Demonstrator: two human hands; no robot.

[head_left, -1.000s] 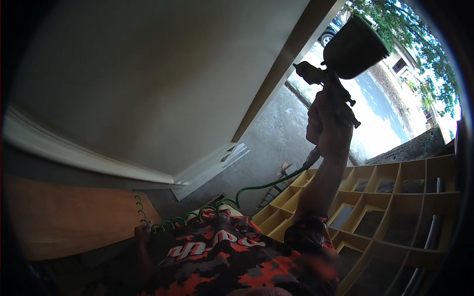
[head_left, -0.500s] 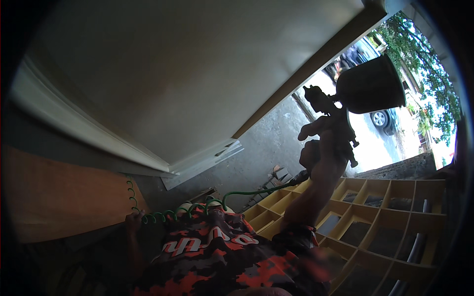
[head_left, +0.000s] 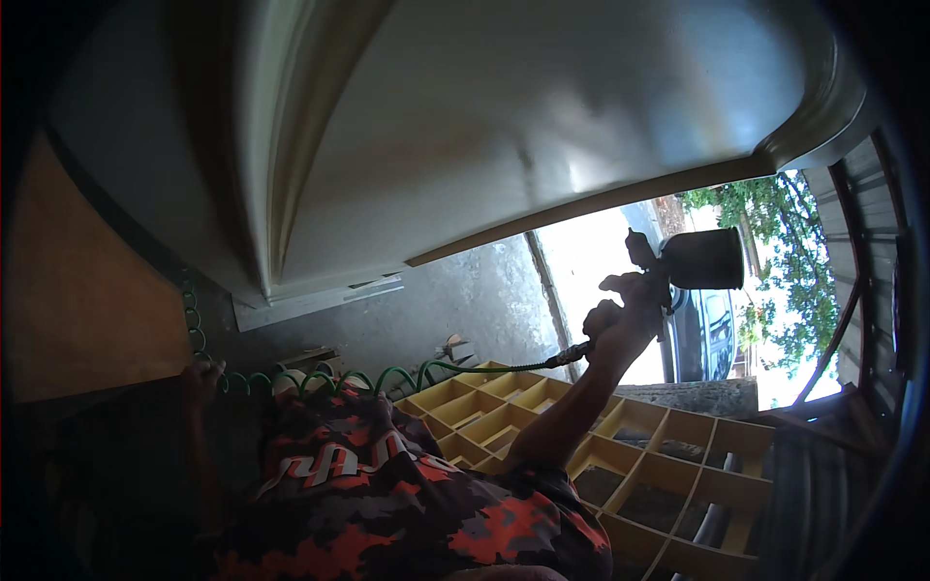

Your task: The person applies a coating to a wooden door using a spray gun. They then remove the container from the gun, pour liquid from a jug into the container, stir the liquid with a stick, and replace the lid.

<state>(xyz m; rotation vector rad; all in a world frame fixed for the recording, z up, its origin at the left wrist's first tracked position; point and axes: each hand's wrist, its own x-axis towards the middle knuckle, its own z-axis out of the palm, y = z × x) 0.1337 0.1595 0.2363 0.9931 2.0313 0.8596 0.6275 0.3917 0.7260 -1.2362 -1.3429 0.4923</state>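
My right hand [head_left: 630,315] is wrapped round the handle of a spray gun [head_left: 654,271], held out beside the pale panel. A dark cup [head_left: 705,259] is attached to the gun and lies on its side in this view. From the handle's fitting, a green coiled air hose [head_left: 397,376] runs across my front to the left. My left hand [head_left: 205,376], in shadow, is closed round that hose, with more coils rising above it. A large glossy pale panel [head_left: 542,116] with a moulded edge fills the upper view; the gun is apart from its lower edge.
A yellowish wooden grid frame [head_left: 620,426] stands close on my right. An orange-brown board [head_left: 97,290] is at the left. Scraps [head_left: 450,347] lie on the grey concrete floor [head_left: 455,300]. Beyond the opening are a parked car [head_left: 702,334] and trees; corrugated sheeting [head_left: 852,261] is at the right.
The view has swung, so the panel's moulded edge now shows nearer the middle. The spray gun sits lower and looks smaller, further from me. Both hands keep their holds.
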